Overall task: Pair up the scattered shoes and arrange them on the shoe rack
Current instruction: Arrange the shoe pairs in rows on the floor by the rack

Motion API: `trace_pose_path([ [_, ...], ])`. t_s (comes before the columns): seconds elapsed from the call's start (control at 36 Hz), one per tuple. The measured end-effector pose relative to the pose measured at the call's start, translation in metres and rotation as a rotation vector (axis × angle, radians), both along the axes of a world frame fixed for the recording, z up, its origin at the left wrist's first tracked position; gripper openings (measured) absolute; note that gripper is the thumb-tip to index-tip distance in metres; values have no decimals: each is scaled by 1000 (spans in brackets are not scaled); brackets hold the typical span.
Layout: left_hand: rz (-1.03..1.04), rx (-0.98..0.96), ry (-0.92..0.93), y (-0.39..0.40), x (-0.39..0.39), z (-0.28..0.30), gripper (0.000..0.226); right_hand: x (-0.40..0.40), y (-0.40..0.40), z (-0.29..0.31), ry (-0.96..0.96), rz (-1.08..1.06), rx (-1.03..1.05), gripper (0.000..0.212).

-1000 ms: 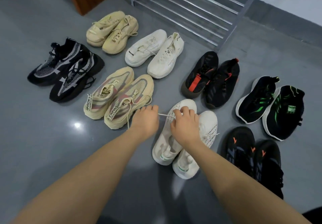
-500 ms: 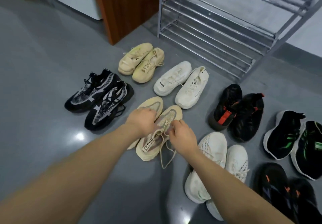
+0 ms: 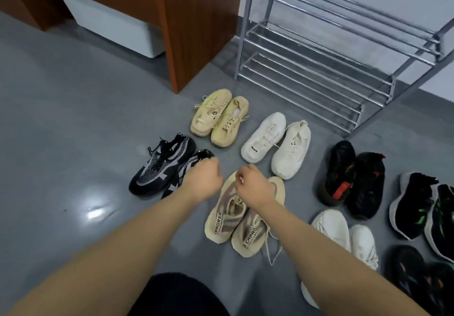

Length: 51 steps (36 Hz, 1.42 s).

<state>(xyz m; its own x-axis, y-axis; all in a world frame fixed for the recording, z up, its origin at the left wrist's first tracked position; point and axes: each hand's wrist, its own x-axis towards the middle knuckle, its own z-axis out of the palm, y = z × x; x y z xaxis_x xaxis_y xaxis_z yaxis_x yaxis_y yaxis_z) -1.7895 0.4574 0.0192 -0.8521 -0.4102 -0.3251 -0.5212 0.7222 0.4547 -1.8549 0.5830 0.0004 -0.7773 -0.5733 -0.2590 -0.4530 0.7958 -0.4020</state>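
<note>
Your two bare hands hover over paired sneakers on a glossy grey floor, the silver metal tube shoe rack (image 3: 326,69) standing ahead and to your right against the pale wall. Your right hand (image 3: 254,187) is curled above the toe end of the beige knit sneakers with pink side panels and black lettering (image 3: 235,219); whether its fingers actually pinch a lace or the fabric cannot be told, as the fingertips are turned away. Your left hand (image 3: 202,180) is likewise curled, sitting at the inner edge of the black-and-grey mesh sneakers (image 3: 162,168), and a grip there cannot be confirmed either. The beige pair lies directly beneath your right wrist, long axes running from heels near you to toes pointing away and slightly right, roughly towards the rack. The right hand is plainly the nearer one to it. Around it sit a yellow pair (image 3: 218,121), a white pair (image 3: 277,141), and a black pair with red tabs (image 3: 351,180). Judging by this layout, pairing looks finished and no shoe has reached the rack.
</note>
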Motion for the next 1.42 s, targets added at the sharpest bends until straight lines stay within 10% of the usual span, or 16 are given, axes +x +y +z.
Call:
trace_pose_path([
  [0.28, 69, 48, -136, -52, 16, -30, 41, -16, -51, -22, -17, 112, -7, 19],
  [0.53, 189, 30, -168, -85, 28, -84, 55, -27, -97, -88, 265, 691, 281, 71],
  [0.78, 159, -85, -369, -63, 26, -120, 78, -43, -112, -118, 542, 948, 160, 33],
  [1.42, 214, -301, -24, -82, -46, -50, 25, -91, -111, -52, 415, 724, -121, 26],
])
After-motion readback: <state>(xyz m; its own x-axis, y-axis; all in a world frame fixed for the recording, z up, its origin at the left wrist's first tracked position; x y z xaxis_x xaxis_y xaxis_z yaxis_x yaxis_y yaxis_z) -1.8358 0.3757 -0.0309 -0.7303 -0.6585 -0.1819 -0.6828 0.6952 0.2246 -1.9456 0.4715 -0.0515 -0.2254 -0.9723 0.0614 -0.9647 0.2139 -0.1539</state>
